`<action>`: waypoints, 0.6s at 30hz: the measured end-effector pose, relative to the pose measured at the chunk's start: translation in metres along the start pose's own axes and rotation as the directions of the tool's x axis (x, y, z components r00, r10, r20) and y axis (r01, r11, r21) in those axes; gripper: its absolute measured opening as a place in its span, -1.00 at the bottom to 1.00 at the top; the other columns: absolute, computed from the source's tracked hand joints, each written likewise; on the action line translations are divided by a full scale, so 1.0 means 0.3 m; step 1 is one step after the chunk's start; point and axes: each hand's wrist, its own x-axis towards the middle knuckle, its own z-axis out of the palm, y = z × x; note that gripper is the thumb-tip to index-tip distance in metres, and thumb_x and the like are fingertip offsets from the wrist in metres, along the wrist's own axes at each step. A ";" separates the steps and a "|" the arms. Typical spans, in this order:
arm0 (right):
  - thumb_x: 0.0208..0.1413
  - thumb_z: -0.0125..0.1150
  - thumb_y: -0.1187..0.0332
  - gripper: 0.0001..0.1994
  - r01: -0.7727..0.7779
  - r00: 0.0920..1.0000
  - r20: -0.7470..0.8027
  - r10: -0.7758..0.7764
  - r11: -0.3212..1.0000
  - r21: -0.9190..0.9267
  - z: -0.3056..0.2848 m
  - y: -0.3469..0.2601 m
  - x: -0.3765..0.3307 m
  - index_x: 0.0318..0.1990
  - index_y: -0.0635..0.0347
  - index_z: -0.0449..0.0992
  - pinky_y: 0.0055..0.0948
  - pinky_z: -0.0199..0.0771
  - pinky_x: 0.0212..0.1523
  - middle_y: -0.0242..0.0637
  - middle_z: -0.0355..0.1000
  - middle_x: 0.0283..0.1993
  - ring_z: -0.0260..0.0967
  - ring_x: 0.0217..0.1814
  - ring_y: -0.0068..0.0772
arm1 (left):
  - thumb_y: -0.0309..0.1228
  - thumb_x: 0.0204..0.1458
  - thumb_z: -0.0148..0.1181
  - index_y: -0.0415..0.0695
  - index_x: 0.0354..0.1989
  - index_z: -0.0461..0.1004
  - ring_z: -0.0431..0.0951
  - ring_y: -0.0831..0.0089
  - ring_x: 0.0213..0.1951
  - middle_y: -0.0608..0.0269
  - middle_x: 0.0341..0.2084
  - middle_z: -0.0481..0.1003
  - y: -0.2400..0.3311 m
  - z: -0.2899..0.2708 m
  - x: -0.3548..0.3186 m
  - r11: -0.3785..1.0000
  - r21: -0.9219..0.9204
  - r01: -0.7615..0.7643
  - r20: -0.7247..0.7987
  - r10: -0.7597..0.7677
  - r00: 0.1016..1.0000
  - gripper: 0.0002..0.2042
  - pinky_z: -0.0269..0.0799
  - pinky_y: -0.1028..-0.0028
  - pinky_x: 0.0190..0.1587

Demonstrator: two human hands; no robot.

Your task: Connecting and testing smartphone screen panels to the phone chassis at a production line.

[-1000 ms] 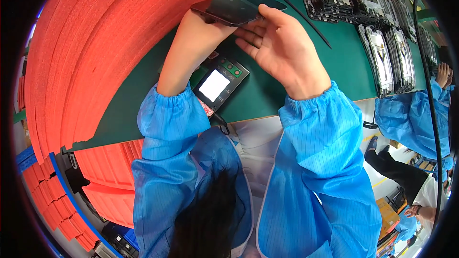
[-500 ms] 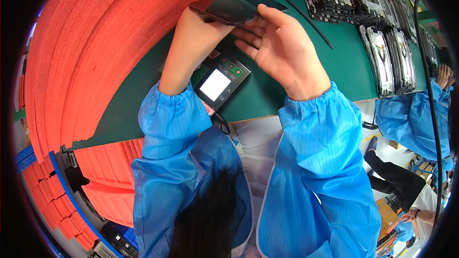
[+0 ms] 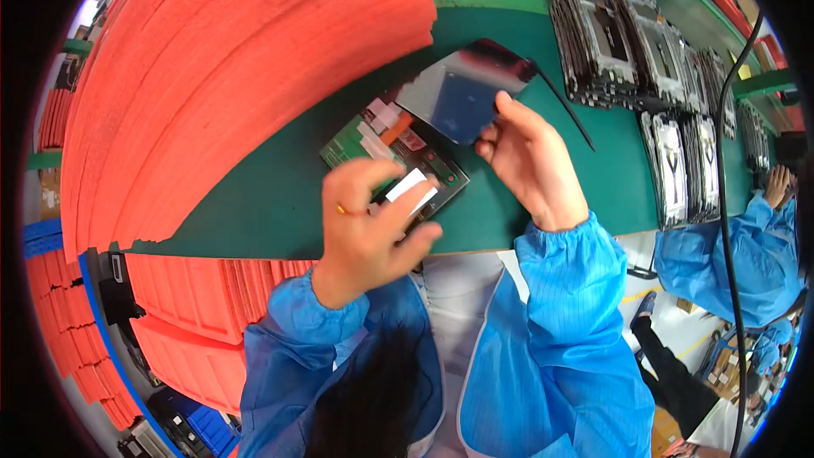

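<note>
One glossy panel (image 3: 465, 102) is up in the right hand (image 3: 534, 161), tilted over the green worktop (image 3: 254, 203), thumb on its face and other fingers under the near edge. The left hand (image 3: 363, 233), slightly blurred, is over a small black box (image 3: 448, 193); its fingers are parted and seem to hold nothing. Whether they touch the box I cannot tell.

Progress looks partway: the panel is picked up and the box's display (image 3: 407, 183) is lit white, but the panel is not yet put down. An orange strip (image 3: 396, 129) lies between panel and box; whether it joins them is unclear.

A black stick (image 3: 566, 110) lies just beside the panel. Stacked frames (image 3: 593, 42) stand to the right, red sheets (image 3: 254, 93) to the left.
</note>
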 end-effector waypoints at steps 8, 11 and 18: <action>0.20 0.00 0.30 -0.76 0.077 0.997 -0.011 -0.080 0.987 -0.139 -0.034 -0.001 -0.049 -0.09 0.27 0.39 -0.37 0.27 0.01 -0.24 0.41 -0.06 0.33 -0.03 -0.35 | 0.10 -0.18 0.13 0.11 -0.16 0.57 0.21 0.30 -0.11 0.25 -0.22 0.29 -0.005 0.039 -0.024 0.978 0.175 -0.117 0.098 0.101 0.990 -0.54 0.13 0.22 -0.01; 0.21 -0.04 0.32 -0.68 0.085 0.996 -0.007 -0.087 0.980 -0.179 -0.024 -0.006 -0.065 0.02 0.35 0.35 -0.33 0.21 0.16 -0.15 0.36 0.07 0.29 0.11 -0.29 | 0.11 -0.20 0.15 0.12 -0.17 0.57 0.20 0.31 -0.11 0.26 -0.23 0.29 -0.009 0.050 -0.033 0.973 0.199 -0.117 0.105 0.098 0.990 -0.53 0.11 0.21 -0.01; 0.23 -0.07 0.30 -0.57 0.058 0.995 0.090 -0.039 0.973 -0.225 0.008 -0.026 -0.101 0.16 0.41 0.23 -0.30 0.07 0.27 -0.07 0.28 0.18 0.18 0.25 -0.26 | 0.18 -0.19 0.11 0.11 -0.23 0.57 0.20 0.31 -0.11 0.27 -0.26 0.27 -0.008 0.067 -0.035 0.972 0.213 -0.103 0.104 0.082 0.991 -0.52 0.07 0.21 -0.01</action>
